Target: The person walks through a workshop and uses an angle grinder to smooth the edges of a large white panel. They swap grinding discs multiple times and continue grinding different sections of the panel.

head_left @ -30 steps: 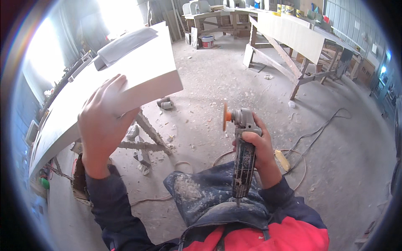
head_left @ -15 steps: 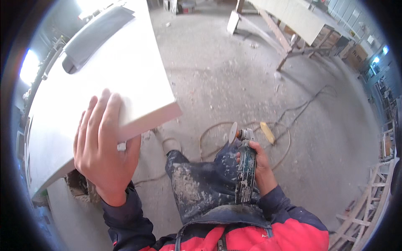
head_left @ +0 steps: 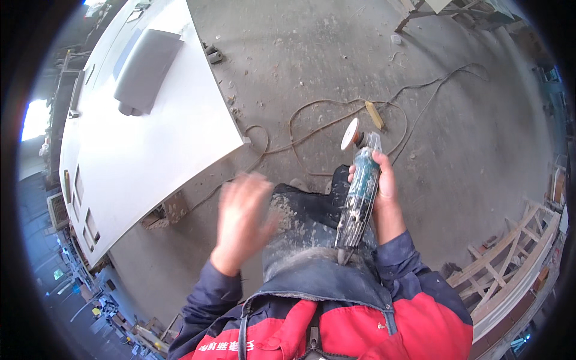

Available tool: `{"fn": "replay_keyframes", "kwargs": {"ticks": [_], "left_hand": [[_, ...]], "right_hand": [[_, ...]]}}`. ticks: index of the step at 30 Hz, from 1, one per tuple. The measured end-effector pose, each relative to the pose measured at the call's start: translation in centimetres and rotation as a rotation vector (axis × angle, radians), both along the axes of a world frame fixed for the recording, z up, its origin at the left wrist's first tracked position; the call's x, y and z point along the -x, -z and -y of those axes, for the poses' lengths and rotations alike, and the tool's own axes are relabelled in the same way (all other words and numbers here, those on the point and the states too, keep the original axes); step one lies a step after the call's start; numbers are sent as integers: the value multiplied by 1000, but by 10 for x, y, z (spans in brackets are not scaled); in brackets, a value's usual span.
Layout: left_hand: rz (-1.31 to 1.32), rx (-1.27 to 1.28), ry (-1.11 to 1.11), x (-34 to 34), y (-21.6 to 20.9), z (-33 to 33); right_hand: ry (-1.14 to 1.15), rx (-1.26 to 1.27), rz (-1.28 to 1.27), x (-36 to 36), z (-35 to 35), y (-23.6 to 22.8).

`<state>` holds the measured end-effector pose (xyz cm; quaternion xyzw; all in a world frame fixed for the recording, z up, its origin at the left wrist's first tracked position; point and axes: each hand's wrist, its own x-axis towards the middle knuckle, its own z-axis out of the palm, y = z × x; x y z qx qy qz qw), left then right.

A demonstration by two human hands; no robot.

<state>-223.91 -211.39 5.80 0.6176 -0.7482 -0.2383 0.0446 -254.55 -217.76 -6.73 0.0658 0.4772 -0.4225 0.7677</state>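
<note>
Now | left hand (head_left: 243, 219) off white panel (head_left: 156, 138), fingers spread | right hand (head_left: 384, 183) clenches grinder (head_left: 359, 192)

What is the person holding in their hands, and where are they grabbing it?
The right hand holds an angle grinder around the middle of its green body, disc pointing away. The left hand is blurred, open and holds nothing.

A dusty grey concrete floor (head_left: 336, 72) fills the workshop, with a tangled cable (head_left: 318, 120) lying across it. A large white panel (head_left: 150, 138) stands at left, wooden frames (head_left: 510, 252) at right. Bright daylight enters far left.
</note>
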Motion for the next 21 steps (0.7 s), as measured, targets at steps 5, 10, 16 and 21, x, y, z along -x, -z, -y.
{"fn": "replay_keyframes", "kwargs": {"ticks": [5, 10, 16, 21], "left_hand": [[-601, -678, 81, 80, -46, 0], [-520, -446, 59, 102, -55, 33], [-544, -380, 110, 94, -40, 52], [-304, -60, 292, 87, -43, 55]], "right_hand": [[96, -46, 17, -9, 15, -37], [186, 20, -7, -2, 54, -55], [199, 115, -108, -3, 80, -49], [199, 216, -221, -5, 99, -55]]}}
